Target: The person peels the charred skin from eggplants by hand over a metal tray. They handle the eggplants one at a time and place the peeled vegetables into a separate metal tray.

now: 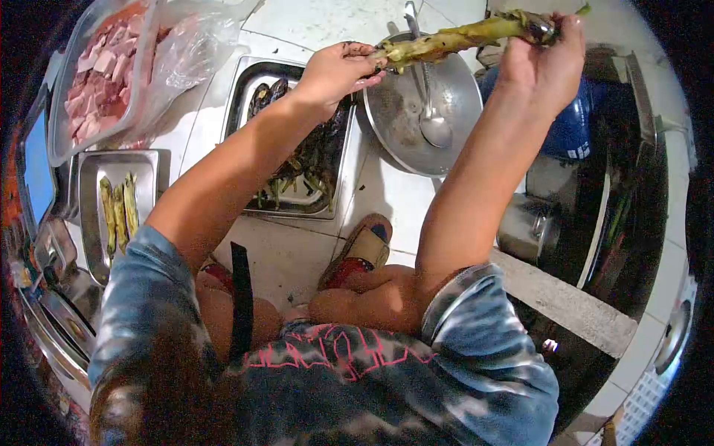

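Both hands up over the tiled floor [297,260], holding one roasted eggplant [454,39] betw them, in the air above the round steel bowl [387,111] w/ a ladle [430,111] in it.

Left hand [338,70]: fingers closed on the eggplant's near, pale-yellow end, pinch-type grip, fingertips dark w/ char. Right hand [547,63]: clamped round the far end, where the stem cap looks to be; a green bit sticks out past the fingers.

Handling (judgement): cooked flesh, so prob soft, limp, wet and slippery; light. Looks skinned along most of its length, so it'd tear or sag if pulled hard at mid-body. Best hold = stem end, firmest part, w/ the other hand only supporting or pinching lightly at the tip. Squeezing the middle would mash it.

Axis: long axis runs roughly left-right across the view, tilted a bit, right end higher and farther from the person. Stem end points right/away, tip end points left toward the left hand. Slight droop at the left end.

Around: rect steel tray [245,82] of dark charred eggplants on the floor under the left forearm, just left of the bowl. Smaller tray [145,167] at the floor's left side w/ three peeled greenish ones lying side by side. Clear container of cubed pink meat [97,67] at top-left, plastic bag beside it. Sandalled foot [361,253] near the big tray's near-right corner. Blue object right of the bowl, can't tell what.
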Available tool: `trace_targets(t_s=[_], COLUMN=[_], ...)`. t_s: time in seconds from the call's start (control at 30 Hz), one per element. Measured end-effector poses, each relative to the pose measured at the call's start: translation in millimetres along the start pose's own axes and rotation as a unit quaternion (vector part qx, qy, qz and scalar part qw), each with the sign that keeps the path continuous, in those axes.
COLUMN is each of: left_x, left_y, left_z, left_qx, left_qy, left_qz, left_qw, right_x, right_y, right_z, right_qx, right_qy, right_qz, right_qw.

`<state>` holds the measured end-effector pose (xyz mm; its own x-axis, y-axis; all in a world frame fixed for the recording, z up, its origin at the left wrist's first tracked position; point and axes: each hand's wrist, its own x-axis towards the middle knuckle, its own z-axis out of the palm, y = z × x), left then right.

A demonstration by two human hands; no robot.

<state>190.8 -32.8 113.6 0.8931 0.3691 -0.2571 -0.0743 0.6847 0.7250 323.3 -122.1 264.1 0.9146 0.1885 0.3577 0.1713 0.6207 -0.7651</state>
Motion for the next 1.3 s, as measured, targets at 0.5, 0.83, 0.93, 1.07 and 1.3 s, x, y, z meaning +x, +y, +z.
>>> trace_targets(t_s=[0.5, 0.83, 0.93, 1.07, 1.3], left_x=[-3.2, -1.2, -1.2, 7.8, -13.1], left_y=[2.5, -2.3, -8.1, -23.9, -31.5], left_z=[0.0, -8.0, -7.2, -29.8, -62.5], left_qx=[0.043, 0.183, 0.157, 0.323, 0.842], left_qy=[0.037, -0.071, -0.067, -0.138, -0.162], left_qz=[0.015, -0.008, -0.016, -0.049, -0.030], left_qw=[0.998, 0.981, 0.985, 0.935, 0.513], right_x=[11.8, 16.4, 7.1, 1.2, -11.9], right_y=[-8.3, -20.4, -25.7, -40.5, -42.8], right_z=[-12.2, -17.2, -4.1, 8.4, 16.6], right_qx=[-0.088, -0.031, -0.008, 0.126, 0.126], right_qy=[0.045, -0.027, -0.135, -0.193, -0.205], right_qz=[-0.024, 0.007, 0.005, 0.097, 0.069], right_qw=[0.995, 0.999, 0.991, 0.968, 0.968])
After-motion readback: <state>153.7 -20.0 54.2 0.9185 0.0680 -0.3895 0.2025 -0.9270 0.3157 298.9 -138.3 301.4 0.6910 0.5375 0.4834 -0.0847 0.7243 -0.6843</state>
